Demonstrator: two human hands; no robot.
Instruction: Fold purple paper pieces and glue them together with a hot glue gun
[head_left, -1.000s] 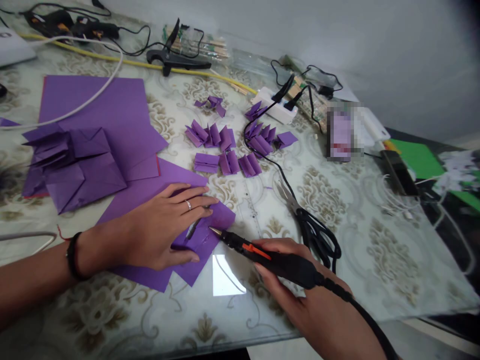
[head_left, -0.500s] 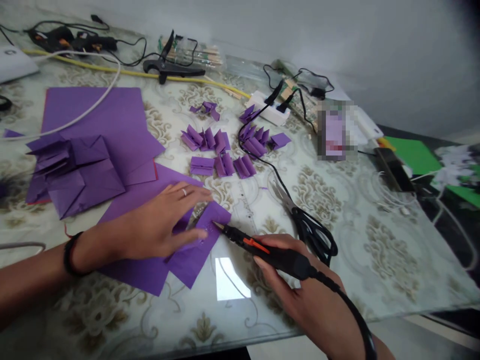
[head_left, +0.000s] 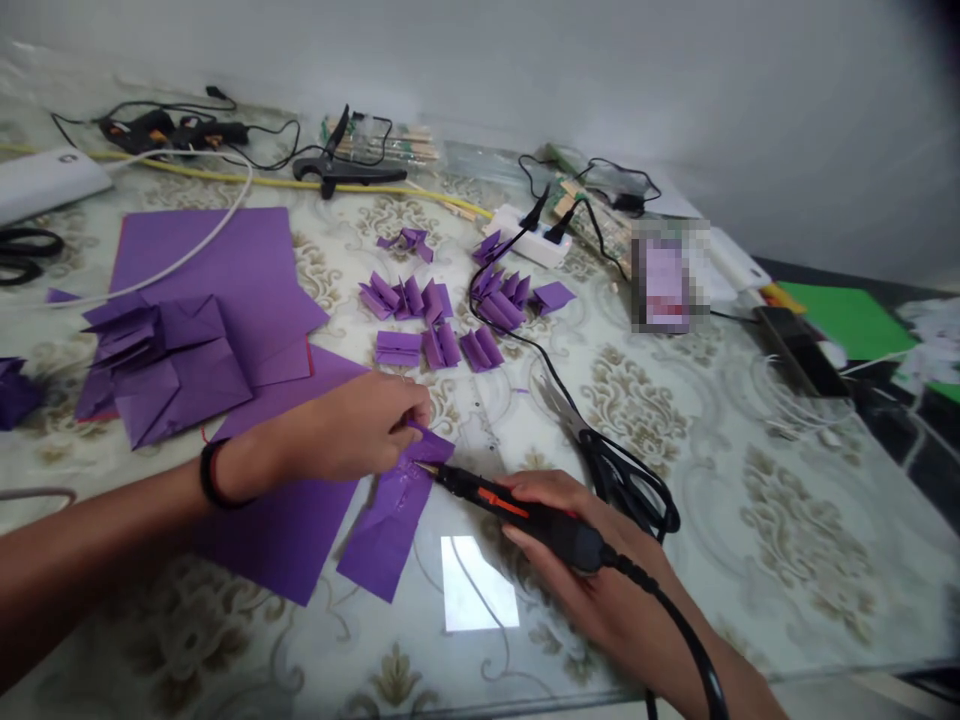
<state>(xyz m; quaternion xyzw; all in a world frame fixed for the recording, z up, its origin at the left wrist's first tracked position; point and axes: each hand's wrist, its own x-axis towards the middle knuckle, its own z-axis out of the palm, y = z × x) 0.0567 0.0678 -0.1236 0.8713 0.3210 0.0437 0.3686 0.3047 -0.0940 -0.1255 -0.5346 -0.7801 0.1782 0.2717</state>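
Observation:
My left hand (head_left: 367,425) is closed in a pinch on the upper end of a purple paper strip (head_left: 382,545), which has shiny smears near its top. My right hand (head_left: 585,540) grips a black corded hot glue pen (head_left: 517,515) with an orange slider. Its brass tip points left and meets the strip just below my left fingertips. Under my left wrist and forearm lies a larger purple sheet (head_left: 281,560). Black-handled scissors (head_left: 626,480) rest beyond my right hand, partly crossed by a cable.
Several small folded purple pieces (head_left: 442,345) lie mid-table. A folded purple paper form (head_left: 187,370) sits on purple sheets at left. At the back are a white power strip (head_left: 532,235), a black clamp (head_left: 330,165) and cables. A phone (head_left: 802,350) lies at right.
My left hand has gone from lying spread over the strip to pinching its upper end. More of the strip shows now. The pen tip stays against the paper, and the view has shifted slightly.

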